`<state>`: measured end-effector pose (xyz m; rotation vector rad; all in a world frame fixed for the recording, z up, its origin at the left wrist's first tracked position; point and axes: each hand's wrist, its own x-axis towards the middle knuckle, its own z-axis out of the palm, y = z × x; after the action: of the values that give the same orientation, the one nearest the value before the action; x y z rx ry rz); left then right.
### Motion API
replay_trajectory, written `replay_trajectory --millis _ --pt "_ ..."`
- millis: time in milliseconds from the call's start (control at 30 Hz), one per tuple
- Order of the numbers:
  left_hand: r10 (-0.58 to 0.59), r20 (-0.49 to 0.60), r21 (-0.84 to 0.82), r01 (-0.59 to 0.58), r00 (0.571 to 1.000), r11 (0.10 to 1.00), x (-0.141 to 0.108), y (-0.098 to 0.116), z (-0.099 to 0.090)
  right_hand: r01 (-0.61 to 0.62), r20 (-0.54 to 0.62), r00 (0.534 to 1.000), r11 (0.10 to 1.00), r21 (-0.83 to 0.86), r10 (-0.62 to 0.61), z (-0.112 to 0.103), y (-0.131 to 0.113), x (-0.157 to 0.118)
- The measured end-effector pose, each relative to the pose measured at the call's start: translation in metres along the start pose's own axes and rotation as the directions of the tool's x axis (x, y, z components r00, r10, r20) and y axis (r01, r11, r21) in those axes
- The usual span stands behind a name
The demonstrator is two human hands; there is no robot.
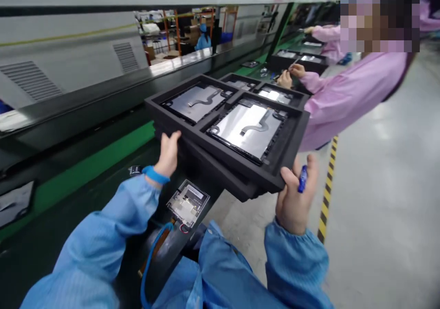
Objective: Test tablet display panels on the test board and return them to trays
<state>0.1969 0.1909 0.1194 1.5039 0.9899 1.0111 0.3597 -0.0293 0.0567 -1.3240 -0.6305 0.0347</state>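
A black foam tray (220,145) with four compartments lies slightly askew on other black trays. Its compartments hold flat device panels, among them a silvery panel (245,132) with a grey ribbon cable. My left hand (167,155) grips the stack at its near left edge, fingers partly hidden behind it. At the near right corner, my right hand (295,199) holds the tray with the thumb against the rim. A small blue piece (303,179) with faint lettering shows at its fingers; I cannot tell what it is. A blue wrist strap (156,175) circles my left wrist.
Below the tray, a circuit board (189,203) lies on the dark bench, near a blue coiled cord (153,249). A flat panel (15,203) rests on the green-edged line at left. A co-worker in a pink sleeve (357,96) works at right beside more black trays (275,63).
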Motion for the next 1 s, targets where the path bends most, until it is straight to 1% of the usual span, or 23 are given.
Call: replay_trajectory --millis 33,67,100,133,167,200,233,267,333,367,400,467,567,633,667,733,800,833,867,900,933,967,1000 --pt "-0.057 0.065 -0.042 0.060 0.996 0.997 -0.027 0.000 0.008 -0.008 -0.044 0.999 0.999 0.033 0.009 0.005 0.000 0.003" --pt "-0.118 0.168 -0.106 0.137 0.979 0.985 -0.053 0.002 0.014 -0.014 -0.086 0.996 0.999 0.052 0.018 0.010 -0.002 0.004" --pt "-0.214 0.335 -0.242 0.303 0.917 0.922 -0.076 0.005 0.019 -0.015 -0.113 0.993 0.998 0.054 0.021 0.016 -0.005 0.004" --pt "-0.251 0.463 -0.314 0.422 0.850 0.850 -0.095 0.010 0.021 -0.011 -0.132 0.991 0.999 0.048 0.018 0.022 -0.009 0.002" --pt "-0.262 0.553 -0.353 0.508 0.791 0.786 -0.109 0.015 0.023 0.002 -0.141 0.990 0.999 0.037 0.003 0.027 -0.015 -0.003" --pt "-0.272 0.608 -0.377 0.573 0.746 0.728 -0.118 0.020 0.024 0.020 -0.130 0.991 1.000 0.021 -0.017 0.031 -0.021 -0.011" --pt "-0.285 0.625 -0.385 0.605 0.727 0.697 -0.123 0.024 0.025 0.039 -0.100 0.994 0.999 0.004 -0.039 0.035 -0.028 -0.020" --pt "-0.309 0.620 -0.387 0.624 0.721 0.679 -0.125 0.028 0.026 0.061 -0.061 0.996 0.998 -0.019 -0.063 0.036 -0.035 -0.030" --pt "-0.374 0.571 -0.398 0.645 0.731 0.653 -0.122 0.032 0.031 0.096 0.026 0.995 0.990 -0.107 -0.094 0.033 -0.050 -0.049" --pt "-0.403 0.542 -0.406 0.650 0.737 0.643 -0.119 0.033 0.034 0.125 0.035 0.992 0.977 -0.172 -0.121 0.029 -0.056 -0.056" --pt "-0.429 0.510 -0.416 0.651 0.745 0.635 -0.117 0.034 0.038 0.155 0.017 0.988 0.961 -0.229 -0.155 0.023 -0.061 -0.060" --pt "-0.484 0.444 -0.431 0.653 0.754 0.623 -0.113 0.035 0.045 0.198 -0.096 0.968 0.937 -0.287 -0.234 0.008 -0.068 -0.059" --pt "-0.559 0.385 -0.394 0.679 0.734 0.620 -0.111 0.037 0.046 0.196 -0.282 0.925 0.955 -0.224 -0.256 -0.018 -0.065 -0.042" --pt "-0.582 0.346 -0.349 0.676 0.736 0.649 -0.115 0.040 0.032 0.166 -0.317 0.922 0.966 -0.197 -0.223 -0.034 -0.057 -0.026" --pt "-0.587 0.334 -0.318 0.675 0.737 0.666 -0.118 0.042 0.018 0.148 -0.310 0.929 0.970 -0.192 -0.203 -0.042 -0.052 -0.017" --pt "-0.609 0.329 -0.228 0.687 0.721 0.690 -0.130 0.045 -0.018 0.117 -0.296 0.941 0.979 -0.165 -0.162 -0.054 -0.042 -0.001" --pt "-0.671 0.359 -0.085 0.738 0.649 0.669 -0.145 0.047 -0.060 0.087 -0.243 0.964 0.991 -0.101 -0.109 -0.060 -0.033 0.015" --pt "-0.692 0.309 -0.048 0.738 0.652 0.673 -0.153 0.049 -0.080 0.057 -0.183 0.981 0.997 -0.056 -0.066 -0.059 -0.030 0.022" --pt "-0.707 0.288 -0.031 0.744 0.646 0.668 -0.161 0.050 -0.098 0.002 -0.086 0.996 1.000 -0.005 -0.002 -0.056 -0.029 0.028" --pt "-0.720 0.258 -0.022 0.749 0.644 0.662 -0.167 0.050 -0.112 -0.079 0.042 0.996 0.996 0.045 0.077 -0.051 -0.030 0.033" --pt "-0.727 0.215 -0.016 0.747 0.652 0.665 -0.171 0.050 -0.122 -0.174 0.173 0.972 0.981 0.089 0.157 -0.045 -0.032 0.037" --pt "-0.725 0.176 -0.005 0.737 0.666 0.675 -0.174 0.048 -0.128 -0.268 0.283 0.932 0.955 0.125 0.225 -0.039 -0.036 0.039" --pt "-0.707 0.145 0.015 0.713 0.692 0.701 -0.175 0.045 -0.130 -0.349 0.361 0.891 0.924 0.154 0.277 -0.034 -0.040 0.041"
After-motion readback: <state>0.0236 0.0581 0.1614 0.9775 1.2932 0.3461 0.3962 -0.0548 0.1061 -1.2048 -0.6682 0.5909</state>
